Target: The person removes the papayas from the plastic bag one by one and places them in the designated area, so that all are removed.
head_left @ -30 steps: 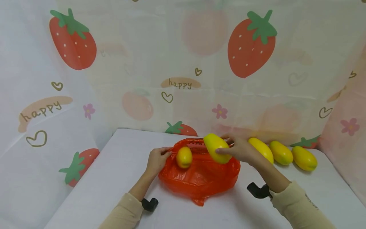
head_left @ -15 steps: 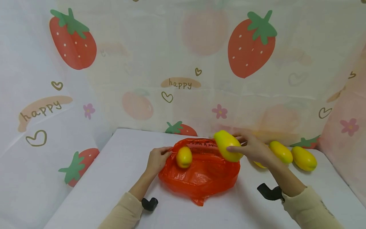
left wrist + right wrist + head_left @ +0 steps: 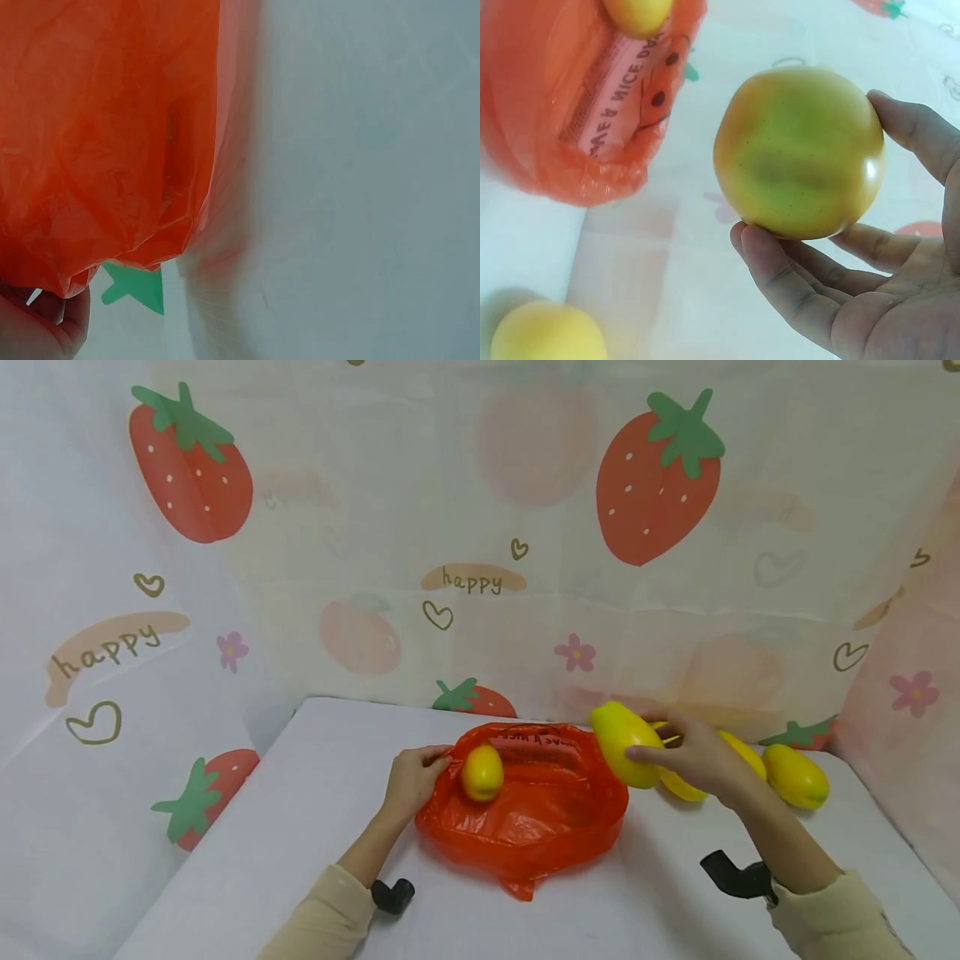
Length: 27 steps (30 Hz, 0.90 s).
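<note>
A red plastic bag (image 3: 521, 827) stands on the table with its mouth held wide. My left hand (image 3: 414, 781) pinches the bag's left rim between thumb and fingers; the left wrist view shows only part of that hand (image 3: 49, 322) below the bag. One yellow mango (image 3: 482, 774) lies inside the bag, at its left side. My right hand (image 3: 697, 756) holds another yellow mango (image 3: 626, 745) in the air by the bag's right rim. In the right wrist view, thumb and fingertips grip that mango (image 3: 799, 154) from opposite sides, its greenish end facing the camera.
Three more mangoes lie at the right: one (image 3: 684, 787) and another (image 3: 741, 750) partly behind my right hand, and one (image 3: 797, 777) farther right. A strawberry-print curtain (image 3: 465, 643) stands behind the white table (image 3: 337, 735). Black wrist mounts (image 3: 393, 896) jut from both forearms.
My right hand has moved to the right with its mango, from over the bag's mouth to the bag's right rim. The left hand and bag stay put.
</note>
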{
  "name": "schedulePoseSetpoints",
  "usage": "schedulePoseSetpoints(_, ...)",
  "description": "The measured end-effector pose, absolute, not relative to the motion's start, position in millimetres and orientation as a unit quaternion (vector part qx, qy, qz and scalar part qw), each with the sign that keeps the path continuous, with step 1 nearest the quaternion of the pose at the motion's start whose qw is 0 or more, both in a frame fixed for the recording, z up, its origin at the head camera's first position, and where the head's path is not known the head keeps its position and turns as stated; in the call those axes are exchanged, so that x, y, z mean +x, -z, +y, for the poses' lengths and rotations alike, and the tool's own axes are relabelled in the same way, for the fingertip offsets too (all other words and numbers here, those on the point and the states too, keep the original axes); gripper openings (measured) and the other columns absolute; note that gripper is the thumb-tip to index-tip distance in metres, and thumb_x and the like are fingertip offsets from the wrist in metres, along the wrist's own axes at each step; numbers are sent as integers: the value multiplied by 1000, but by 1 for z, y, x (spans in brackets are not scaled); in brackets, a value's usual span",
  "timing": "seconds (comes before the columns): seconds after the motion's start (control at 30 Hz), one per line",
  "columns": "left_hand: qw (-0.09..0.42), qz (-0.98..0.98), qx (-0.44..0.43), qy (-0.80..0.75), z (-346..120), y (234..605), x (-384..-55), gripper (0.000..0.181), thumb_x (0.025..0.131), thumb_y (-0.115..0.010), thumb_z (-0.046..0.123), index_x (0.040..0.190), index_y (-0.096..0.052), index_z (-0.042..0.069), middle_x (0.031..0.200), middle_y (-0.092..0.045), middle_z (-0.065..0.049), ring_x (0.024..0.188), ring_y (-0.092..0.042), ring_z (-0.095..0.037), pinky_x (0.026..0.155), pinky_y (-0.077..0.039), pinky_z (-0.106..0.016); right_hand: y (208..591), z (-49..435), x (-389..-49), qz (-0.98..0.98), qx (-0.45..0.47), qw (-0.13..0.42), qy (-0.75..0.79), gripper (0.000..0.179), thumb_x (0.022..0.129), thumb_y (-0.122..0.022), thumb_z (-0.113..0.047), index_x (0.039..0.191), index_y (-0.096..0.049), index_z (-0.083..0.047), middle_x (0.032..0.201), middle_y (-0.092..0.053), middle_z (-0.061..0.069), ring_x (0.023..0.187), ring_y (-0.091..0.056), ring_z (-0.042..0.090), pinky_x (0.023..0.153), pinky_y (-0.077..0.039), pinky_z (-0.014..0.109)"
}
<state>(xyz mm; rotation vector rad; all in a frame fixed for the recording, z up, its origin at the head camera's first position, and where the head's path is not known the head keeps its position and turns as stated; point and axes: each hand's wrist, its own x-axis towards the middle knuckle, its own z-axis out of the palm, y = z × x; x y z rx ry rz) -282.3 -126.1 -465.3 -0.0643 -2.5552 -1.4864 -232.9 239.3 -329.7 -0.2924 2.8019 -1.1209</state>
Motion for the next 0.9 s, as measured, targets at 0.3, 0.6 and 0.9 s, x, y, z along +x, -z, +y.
schedulePoseSetpoints(0.3,91,-862,-21,498,-126,464,-282,26,95,-61,12,118,-70,5,113,-72,-12,103,-67,-26,91,-57,-38,333,257,-226,929,-82,41,358,75,86,-69,-50,141,-44,-5,126,-57,21,110,-57,33,83,-59,38)
schedulePoseSetpoints(0.6,90,-861,-25,501,-126,464,-280,26,95,-61,12,119,-70,5,113,-72,-12,104,-67,-26,92,-57,-39,342,278,-223,928,-84,26,361,69,88,-68,-44,141,-45,-5,128,-57,25,109,-57,35,82,-57,39)
schedulePoseSetpoints(0.9,89,-860,-21,502,-126,465,-279,26,95,-62,13,119,-70,5,113,-72,-12,105,-67,-27,92,-57,-39,353,296,-218,936,-59,37,346,74,90,-66,-44,141,-41,4,128,-54,30,105,-59,35,80,-59,43)
